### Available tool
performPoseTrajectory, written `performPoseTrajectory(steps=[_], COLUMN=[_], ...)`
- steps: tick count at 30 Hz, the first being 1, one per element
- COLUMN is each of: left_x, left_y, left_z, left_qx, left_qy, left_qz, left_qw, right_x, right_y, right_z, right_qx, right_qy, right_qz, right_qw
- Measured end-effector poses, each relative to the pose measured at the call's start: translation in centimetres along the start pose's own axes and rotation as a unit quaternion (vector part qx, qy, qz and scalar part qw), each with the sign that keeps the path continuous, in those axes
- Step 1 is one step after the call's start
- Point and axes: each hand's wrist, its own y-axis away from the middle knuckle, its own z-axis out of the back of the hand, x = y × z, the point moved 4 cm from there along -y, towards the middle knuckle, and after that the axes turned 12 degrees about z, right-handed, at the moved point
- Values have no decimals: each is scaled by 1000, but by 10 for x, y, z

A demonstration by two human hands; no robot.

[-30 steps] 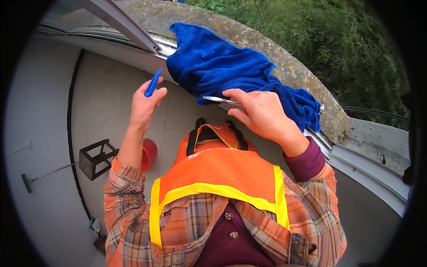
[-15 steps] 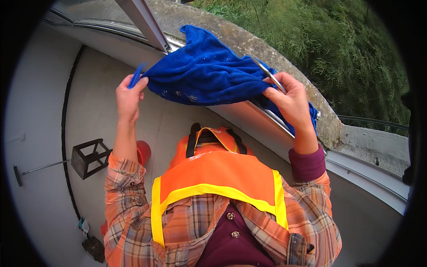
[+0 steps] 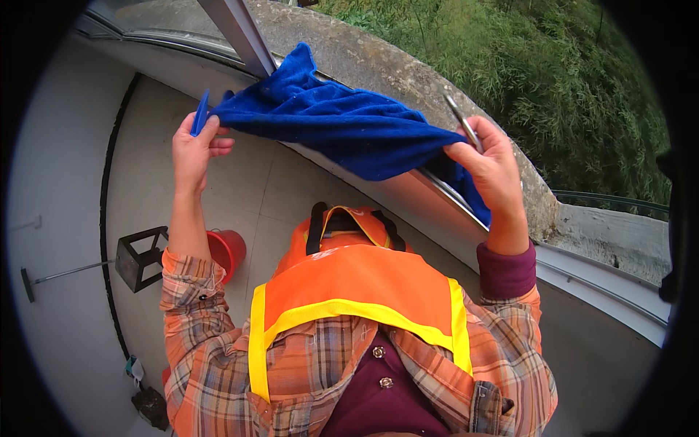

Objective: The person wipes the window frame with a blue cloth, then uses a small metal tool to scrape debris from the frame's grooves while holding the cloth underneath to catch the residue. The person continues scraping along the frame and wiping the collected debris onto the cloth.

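A blue cloth [image 3: 342,127] is stretched between my two hands over the window sill, drooping in folds in the middle. My left hand [image 3: 192,154] pinches its left end between thumb and fingers. From the same hand a narrow, pointed blue piece [image 3: 201,113] sticks up; whether it is a separate tool cannot be made out. My right hand [image 3: 496,162] grips the cloth's right side and also holds a slim metal tool [image 3: 461,120] pointing up and away. Part of the cloth hangs down beside my right wrist, partly hidden by the hand.
A window frame post [image 3: 237,33] rises at the far left of the sill track [image 3: 444,188]. Beyond lies a stone ledge [image 3: 408,62] with greenery outside. On the floor at left are a red bucket [image 3: 231,251], a dark open-framed stand [image 3: 131,268] and a long-handled tool [image 3: 73,272].
My hands have moved apart, the left one leftward and the right one slightly rightward. The cloth is spread wider and pulled tauter between them.
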Motion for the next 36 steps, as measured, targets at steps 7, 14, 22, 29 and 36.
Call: performPoseTrajectory(steps=[7, 14, 22, 29, 36], left_x=[-104, -177, -128, -105, -116], left_y=[37, 3, 9, 24, 63], left_z=[-78, -153, -126, -123, -125], left_qx=[227, 178, -30, -94, -23], left_qy=[122, 71, -307, -565, -505], left_qz=[-161, -285, -278, -353, -320], left_qw=[953, 939, 910, 740, 801], right_x=[36, 66, 8, 7, 12], right_y=[-4, 21, 46, 30, 14], right_z=[75, 109, 53, 40, 32], right_qx=[-152, -263, -5, 222, 183], right_qy=[-196, -132, 7, 68, 68], right_qz=[56, 146, -59, -18, 43], right_qw=[967, 944, 998, 972, 980])
